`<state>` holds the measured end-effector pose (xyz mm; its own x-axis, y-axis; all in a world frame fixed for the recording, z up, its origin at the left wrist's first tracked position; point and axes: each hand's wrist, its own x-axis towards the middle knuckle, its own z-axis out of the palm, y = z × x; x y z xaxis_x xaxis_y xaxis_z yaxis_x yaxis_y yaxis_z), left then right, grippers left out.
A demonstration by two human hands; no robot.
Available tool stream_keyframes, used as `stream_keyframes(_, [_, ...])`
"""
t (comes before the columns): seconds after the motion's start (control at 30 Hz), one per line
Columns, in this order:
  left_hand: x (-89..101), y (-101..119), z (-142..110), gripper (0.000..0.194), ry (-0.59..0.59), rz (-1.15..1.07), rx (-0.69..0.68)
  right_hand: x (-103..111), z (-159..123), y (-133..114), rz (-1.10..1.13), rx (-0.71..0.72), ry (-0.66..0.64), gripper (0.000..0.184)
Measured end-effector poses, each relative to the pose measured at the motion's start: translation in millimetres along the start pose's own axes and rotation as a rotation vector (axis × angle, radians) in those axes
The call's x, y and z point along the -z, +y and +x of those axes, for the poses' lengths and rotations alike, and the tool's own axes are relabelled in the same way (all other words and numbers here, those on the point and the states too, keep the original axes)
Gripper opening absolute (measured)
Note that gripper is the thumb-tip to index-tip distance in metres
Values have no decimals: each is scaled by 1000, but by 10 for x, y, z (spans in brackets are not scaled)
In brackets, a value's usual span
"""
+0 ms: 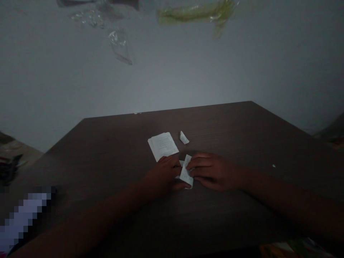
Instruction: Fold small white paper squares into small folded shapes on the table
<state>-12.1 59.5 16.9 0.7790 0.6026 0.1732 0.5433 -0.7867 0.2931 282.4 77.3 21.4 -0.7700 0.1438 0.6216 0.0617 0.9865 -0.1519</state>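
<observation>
Both my hands rest on a dark brown wooden table point(242, 129) and meet over a small folded piece of printed white paper point(186, 174). My left hand point(163, 175) holds the paper's left side, fingers curled, thumb under its lower edge. My right hand point(212, 171) presses its fingers together on the paper's right edge. Just behind my left hand lies a small stack of square printed white papers point(163, 145). A tiny folded white paper bit point(184, 137) sits to the right of that stack.
A grey wall point(172, 79) rises behind the table, with clear plastic point(119, 44) and a yellow-green item point(199, 13) near the top. A small white speck point(273, 166) lies at the right. Dim clutter sits at the far left point(9, 166).
</observation>
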Motion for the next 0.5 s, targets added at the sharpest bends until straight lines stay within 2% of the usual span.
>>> stream_keyframes(0.1, [9, -56, -38, 29, 17, -184, -11, 15, -18, 1, 45, 5, -30, 25])
stream_keyframes(0.23, [149, -227, -115, 30, -9, -324, -20, 24, -38, -5, 68, -13, -50, 22])
stream_keyframes(0.37, [267, -403, -149, 20, -31, -240, -83, 21, -50, -10, 115, -47, -80, 24])
stream_keyframes(0.5, [312, -451, -137, 26, -72, -199, -173, 20, -46, -30, 155, -79, -85, 23])
